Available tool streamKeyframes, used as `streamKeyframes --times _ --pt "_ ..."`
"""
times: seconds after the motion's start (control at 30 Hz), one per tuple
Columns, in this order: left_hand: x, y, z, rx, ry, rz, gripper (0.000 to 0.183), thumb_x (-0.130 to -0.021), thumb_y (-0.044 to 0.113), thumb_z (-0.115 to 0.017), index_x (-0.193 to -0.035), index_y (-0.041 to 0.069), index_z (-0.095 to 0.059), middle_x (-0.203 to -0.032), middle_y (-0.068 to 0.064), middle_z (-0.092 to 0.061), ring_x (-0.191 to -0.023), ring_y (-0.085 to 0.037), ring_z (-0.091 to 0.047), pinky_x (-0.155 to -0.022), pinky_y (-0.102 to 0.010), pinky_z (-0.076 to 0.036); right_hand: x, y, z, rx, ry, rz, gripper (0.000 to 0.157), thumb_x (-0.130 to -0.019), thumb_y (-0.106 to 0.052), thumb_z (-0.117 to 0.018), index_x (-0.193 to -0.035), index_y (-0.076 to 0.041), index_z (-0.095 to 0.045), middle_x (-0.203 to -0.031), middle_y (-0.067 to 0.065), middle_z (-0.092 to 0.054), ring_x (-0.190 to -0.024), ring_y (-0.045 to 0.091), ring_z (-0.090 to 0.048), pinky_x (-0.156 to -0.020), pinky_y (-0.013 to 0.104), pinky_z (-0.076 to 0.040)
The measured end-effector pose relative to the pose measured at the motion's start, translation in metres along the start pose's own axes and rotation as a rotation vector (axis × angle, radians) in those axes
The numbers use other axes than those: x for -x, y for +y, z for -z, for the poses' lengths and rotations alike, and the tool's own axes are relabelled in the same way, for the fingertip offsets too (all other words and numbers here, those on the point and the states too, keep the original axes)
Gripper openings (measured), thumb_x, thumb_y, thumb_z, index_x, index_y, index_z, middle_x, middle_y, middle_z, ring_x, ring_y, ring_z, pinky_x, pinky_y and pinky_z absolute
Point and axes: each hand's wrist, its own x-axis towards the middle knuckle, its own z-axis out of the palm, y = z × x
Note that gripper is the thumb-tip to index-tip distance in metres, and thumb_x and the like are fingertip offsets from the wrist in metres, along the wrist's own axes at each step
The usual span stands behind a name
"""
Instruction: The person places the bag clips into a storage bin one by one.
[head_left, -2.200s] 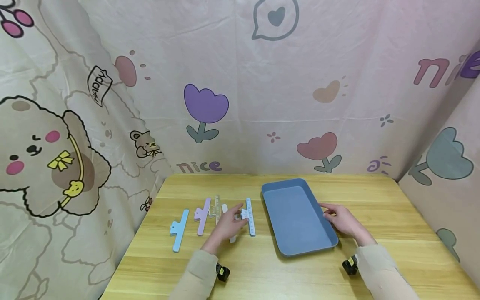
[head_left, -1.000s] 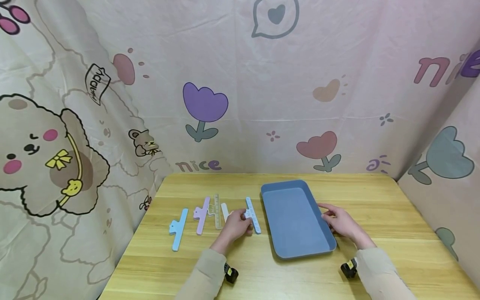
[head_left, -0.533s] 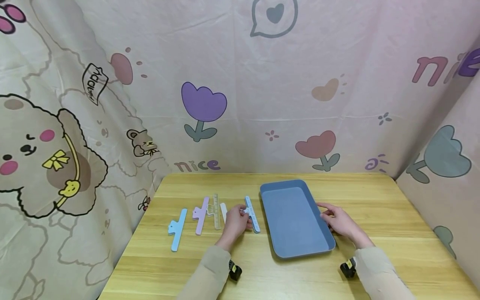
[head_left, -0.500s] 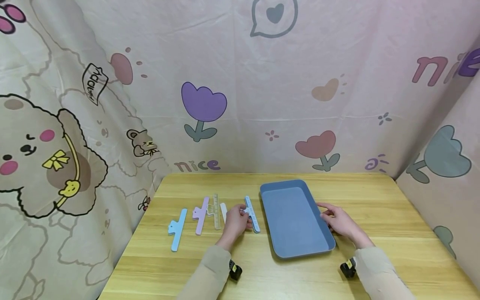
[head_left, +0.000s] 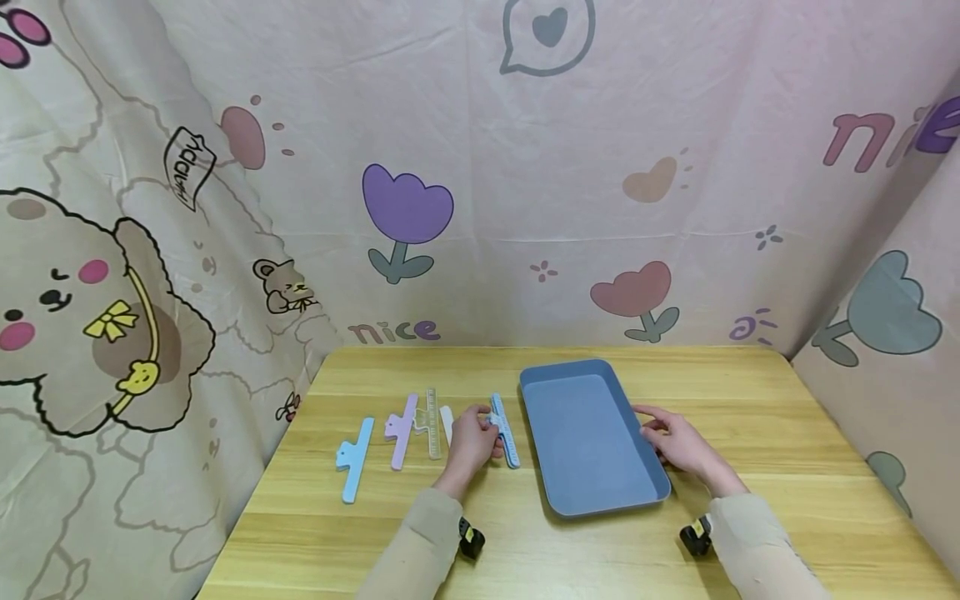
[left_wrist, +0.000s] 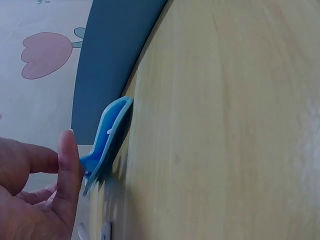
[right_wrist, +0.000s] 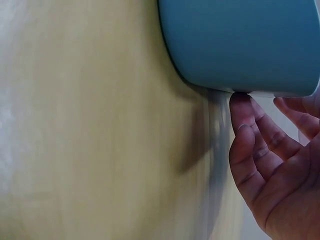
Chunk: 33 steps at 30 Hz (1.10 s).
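Note:
My left hand [head_left: 471,442] pinches the handle end of a light-blue ruler clip [head_left: 507,433] between thumb and fingers. The left wrist view shows the same clip [left_wrist: 111,135] side-on, low over the table, its two long plates slightly spread. A blue-grey rectangular tray [head_left: 596,442] lies just right of it, bare inside. Against the tray's right wall rest the fingertips of my right hand [head_left: 682,442], the fingers loosely bent. In the right wrist view, the fingertips [right_wrist: 242,105] meet the tray's outer side [right_wrist: 240,45].
Left of my left hand lie a white clip [head_left: 447,422] partly hidden by it, a transparent ruler clip [head_left: 432,425], a purple clip [head_left: 404,432] and a plain light-blue clip [head_left: 358,460]. All lie on the wooden table [head_left: 540,558]. A printed curtain [head_left: 480,167] hangs behind.
My left hand has shifted right and taken hold of the ruler clip, whose near end has swung right. The right hand stays at the tray. Over the last half second little differs.

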Motion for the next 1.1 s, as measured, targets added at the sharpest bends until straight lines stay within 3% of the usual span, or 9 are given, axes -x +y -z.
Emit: streamKeyframes --times 0.4,0.63,0.77,0.93,1.1 --pt "0.0021 0.0035 0.0028 -0.076 0.016 0.010 0.031 -0.087 -0.004 -0.059 -0.117 -0.007 -0.061 -0.080 -0.008 -0.056 -0.053 -0.021 -0.063 -0.048 -0.035 -0.057 -0.0003 0.0009 0.0008 -0.047 -0.017 -0.013 0.047 -0.101 -0.004 -0.050 -0.147 0.000 -0.040 -0.109 0.023 -0.060 -0.069 0.025 -0.058 -0.053 0.036 -0.054" --pt "0.0037 0.0041 0.0058 -0.162 -0.017 -0.023 0.033 -0.085 -0.001 -0.061 -0.118 -0.006 -0.061 -0.073 -0.006 -0.059 -0.045 -0.015 -0.058 -0.043 -0.026 -0.048 -0.0008 0.0025 0.0009 -0.056 -0.018 -0.013 0.048 -0.101 -0.004 -0.050 -0.148 -0.002 -0.038 -0.108 0.022 -0.061 -0.069 0.024 -0.059 -0.053 0.036 -0.054" --pt "0.0046 0.0038 0.0065 -0.206 -0.045 -0.043 0.035 -0.086 0.001 -0.061 -0.120 -0.006 -0.061 -0.069 -0.005 -0.062 -0.045 -0.013 -0.056 -0.044 -0.025 -0.045 -0.0005 0.0025 0.0014 -0.078 -0.030 -0.012 0.049 -0.102 -0.004 -0.049 -0.149 -0.002 -0.037 -0.096 0.018 -0.061 -0.064 0.022 -0.056 -0.051 0.034 -0.052" --pt "0.0047 0.0011 0.0056 -0.247 -0.046 -0.073 0.037 -0.086 0.001 -0.062 -0.122 -0.005 -0.060 -0.068 -0.001 -0.060 -0.045 -0.011 -0.054 -0.047 -0.025 -0.047 -0.0004 0.0019 0.0013 -0.095 -0.054 -0.019 0.049 -0.102 -0.004 -0.047 -0.150 -0.002 -0.035 -0.075 0.009 -0.051 -0.059 0.017 -0.050 -0.050 0.032 -0.050" --pt "0.0045 -0.0014 0.0048 -0.242 -0.047 -0.074 0.036 -0.085 0.000 -0.061 -0.121 -0.006 -0.060 -0.068 -0.001 -0.060 -0.044 -0.011 -0.054 -0.046 -0.025 -0.047 -0.0005 0.0012 0.0013 -0.109 -0.064 -0.026 0.049 -0.103 -0.003 -0.046 -0.150 -0.002 -0.034 -0.071 0.006 -0.045 -0.058 0.015 -0.048 -0.049 0.031 -0.049"
